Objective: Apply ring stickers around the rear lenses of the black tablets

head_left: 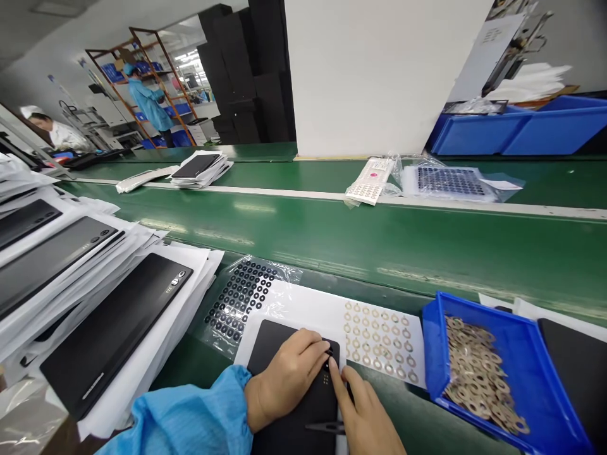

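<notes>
A black tablet back panel [279, 344] lies in front of me on white paper, with camera openings at its upper right corner. My left hand [291, 373] rests across the panel, fingers together and curled, their tips pressing at the camera openings; any small part under them is hidden. My right hand [363, 411] meets it from the right, its index fingertip at the same spot. Dark tweezers [325, 428] stick out to the left from beneath my right palm, tucked in that hand. Beyond the panel lies a white sheet with rows of tan rings [379, 338].
A blue bin [535, 373] of loose tan rings stands at right. Black rings on a clear sheet [241, 297] lie left of the panel. Black panels [118, 322] interleaved with paper are stacked at left. Behind runs a green conveyor [284, 221]; two people work farther back.
</notes>
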### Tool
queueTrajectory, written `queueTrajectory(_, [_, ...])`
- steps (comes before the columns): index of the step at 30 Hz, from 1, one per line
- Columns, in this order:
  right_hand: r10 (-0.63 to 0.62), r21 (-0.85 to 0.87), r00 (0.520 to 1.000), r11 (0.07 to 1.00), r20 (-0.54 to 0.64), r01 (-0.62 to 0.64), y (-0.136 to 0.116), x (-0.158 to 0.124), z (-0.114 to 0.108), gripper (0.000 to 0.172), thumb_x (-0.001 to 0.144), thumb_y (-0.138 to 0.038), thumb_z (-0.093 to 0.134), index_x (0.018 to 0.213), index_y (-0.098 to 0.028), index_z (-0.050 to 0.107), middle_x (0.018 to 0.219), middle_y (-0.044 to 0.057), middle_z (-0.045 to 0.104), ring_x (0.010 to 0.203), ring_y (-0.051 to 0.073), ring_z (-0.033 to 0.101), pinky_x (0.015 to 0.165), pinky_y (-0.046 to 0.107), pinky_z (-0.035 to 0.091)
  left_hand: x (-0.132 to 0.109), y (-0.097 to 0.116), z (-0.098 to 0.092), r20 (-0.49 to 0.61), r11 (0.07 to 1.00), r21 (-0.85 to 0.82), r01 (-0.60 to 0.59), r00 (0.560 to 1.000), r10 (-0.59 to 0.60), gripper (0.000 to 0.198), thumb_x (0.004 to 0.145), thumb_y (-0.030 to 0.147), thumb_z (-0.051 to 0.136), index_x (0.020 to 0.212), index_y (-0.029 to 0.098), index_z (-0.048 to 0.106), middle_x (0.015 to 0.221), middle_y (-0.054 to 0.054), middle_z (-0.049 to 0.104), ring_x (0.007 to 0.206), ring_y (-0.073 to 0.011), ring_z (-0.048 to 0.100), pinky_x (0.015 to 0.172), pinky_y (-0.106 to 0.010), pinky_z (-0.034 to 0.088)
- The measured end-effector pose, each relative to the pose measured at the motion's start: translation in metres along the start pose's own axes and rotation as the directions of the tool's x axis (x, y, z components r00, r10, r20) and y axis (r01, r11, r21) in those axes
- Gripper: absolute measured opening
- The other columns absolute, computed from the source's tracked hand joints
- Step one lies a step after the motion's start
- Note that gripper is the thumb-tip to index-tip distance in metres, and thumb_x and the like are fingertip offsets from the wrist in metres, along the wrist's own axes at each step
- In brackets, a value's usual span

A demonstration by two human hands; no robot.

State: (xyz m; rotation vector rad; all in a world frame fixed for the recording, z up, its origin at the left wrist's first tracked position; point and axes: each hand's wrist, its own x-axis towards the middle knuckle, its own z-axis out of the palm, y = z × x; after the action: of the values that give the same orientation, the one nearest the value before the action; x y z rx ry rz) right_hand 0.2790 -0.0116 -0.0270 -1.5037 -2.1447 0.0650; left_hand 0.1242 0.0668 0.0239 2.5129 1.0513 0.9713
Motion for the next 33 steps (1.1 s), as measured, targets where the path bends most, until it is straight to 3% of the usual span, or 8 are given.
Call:
queueTrajectory(4, [-0.029,0.048,0.997,0.999,0.066,0.026,0.008,0.007,-0.014,0.071,0.076,-0.001,0.036,0.142,-0.023,0.031,0.107,0.010,0.062,0.082,0.022,0.063,0.061,0.026,0.053,0.006,-0.003,0.005,0.064,0.994,-0.070,0.080,0.995,-0.075,0.020,0.097,0.018,0.042,0.089,0.016,0.059,0.084,-0.004,0.059,0.076,-0.0139,0.058,0.070,-0.025,0.053])
queueTrajectory(7, [0.068,0.079,0.995,0.994,0.074,-0.074,0.013,0.009,-0.026,0.048,0.083,-0.003,0.028,0.120,-0.024,0.051,0.096,0.006,0.061,0.065,0.015,0.064,0.046,0.021,0.048,0.011,-0.002,0.008,0.106,0.995,-0.013,0.100,0.990,-0.098,0.023,0.097,0.018,0.041,0.079,0.016,0.056,0.079,-0.003,0.056,0.072,-0.0148,0.055,0.065,-0.026,0.050])
queueTrajectory(12, [0.214,0.022,0.977,0.977,0.014,-0.214,-0.001,0.003,-0.030,0.007,0.090,-0.027,0.043,0.089,-0.025,0.050,0.078,0.001,0.057,0.052,0.016,0.061,0.037,0.023,0.042,0.012,-0.007,-0.003,0.163,1.000,-0.014,-0.019,0.986,0.021,0.018,0.094,0.014,0.044,0.078,0.016,0.053,0.077,-0.003,0.056,0.070,-0.0157,0.051,0.065,-0.026,0.047])
queueTrajectory(17, [0.310,-0.088,0.950,0.947,0.016,-0.308,-0.018,-0.002,-0.021,0.012,0.085,-0.020,0.038,0.077,-0.026,0.046,0.075,0.000,0.054,0.047,0.017,0.057,0.038,0.027,0.038,0.014,-0.049,-0.035,0.008,0.950,0.099,0.298,0.954,-0.300,0.014,0.091,0.010,0.046,0.081,0.016,0.053,0.082,-0.002,0.056,0.077,-0.0156,0.054,0.071,-0.027,0.045])
queueTrajectory(21, [0.370,0.175,0.929,0.916,-0.016,-0.362,-0.027,0.006,-0.028,0.017,0.089,-0.027,0.036,0.074,-0.025,0.046,0.066,0.000,0.053,0.052,0.018,0.057,0.046,0.026,0.042,0.015,-0.081,-0.044,0.034,0.938,0.138,0.318,0.945,-0.325,0.014,0.084,0.007,0.053,0.074,0.016,0.054,0.079,-0.002,0.057,0.078,-0.0169,0.055,0.073,-0.029,0.044])
queueTrajectory(26, [0.533,0.474,0.845,0.734,0.043,-0.487,-0.061,0.029,-0.040,0.022,0.089,-0.042,0.046,0.079,-0.023,0.047,0.064,-0.002,0.054,0.057,0.017,0.055,0.054,0.026,0.046,0.014,-0.084,-0.042,0.059,0.936,0.154,0.317,0.943,-0.329,0.015,0.082,0.006,0.054,0.071,0.016,0.054,0.077,-0.001,0.057,0.076,-0.0167,0.055,0.071,-0.028,0.044])
queueTrajectory(30, [0.558,0.536,0.829,0.692,0.027,-0.483,-0.060,0.022,-0.079,0.025,0.087,-0.047,0.050,0.077,-0.024,0.046,0.066,-0.002,0.054,0.059,0.017,0.056,0.055,0.026,0.049,0.015,-0.081,-0.047,0.083,0.938,0.177,0.297,0.946,-0.315,0.017,0.083,0.006,0.052,0.070,0.017,0.054,0.074,0.000,0.056,0.073,-0.0162,0.054,0.069,-0.027,0.043])
queueTrajectory(33, [0.622,0.245,0.765,0.777,-0.165,-0.579,-0.036,-0.011,-0.141,0.024,0.088,-0.051,0.051,0.082,-0.027,0.053,0.070,0.000,0.057,0.064,0.019,0.059,0.056,0.028,0.051,0.014,-0.080,-0.048,0.100,0.938,0.209,0.278,0.948,-0.303,0.018,0.085,0.007,0.050,0.070,0.017,0.054,0.075,-0.002,0.056,0.076,-0.0180,0.054,0.071,-0.029,0.043])
